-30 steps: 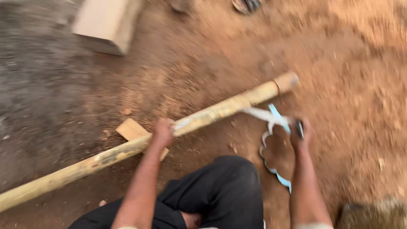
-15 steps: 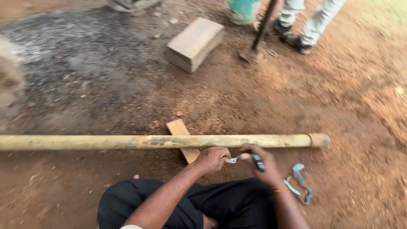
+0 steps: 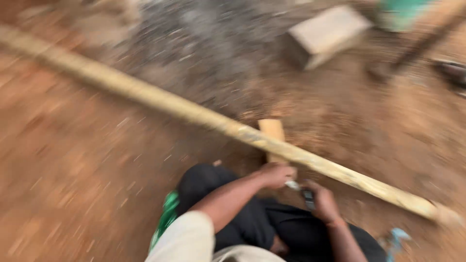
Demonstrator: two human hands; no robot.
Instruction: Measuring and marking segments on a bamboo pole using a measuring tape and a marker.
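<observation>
Head view, blurred by motion, looking down on red earth and a long bamboo pole running from upper left to lower right, propped across a small wooden block. Left hand curled into a loose fist just below the pole, touching or nearly touching it beside the block, something small and pale peeking out at its fingers; too smeared to name. Right hand close alongside, wrapped round a small dark object, maybe a tool handle, kind not clear. Both hands gripping, then, neither slack. Black-trousered knees folded underneath, a pale sleeve and a flash of green cloth at the near edge. Farther off: a grey gravel patch, a rectangular brick well apart from the pole, a teal container at the top edge, a light blue scrap near the pole's lower end. To do well here, by judgement: keep the pole seated on the block so it cannot roll, steady it with the left hand right next to the working spot, hold the head still, keep left fingers clear of whatever the right hand carries.
</observation>
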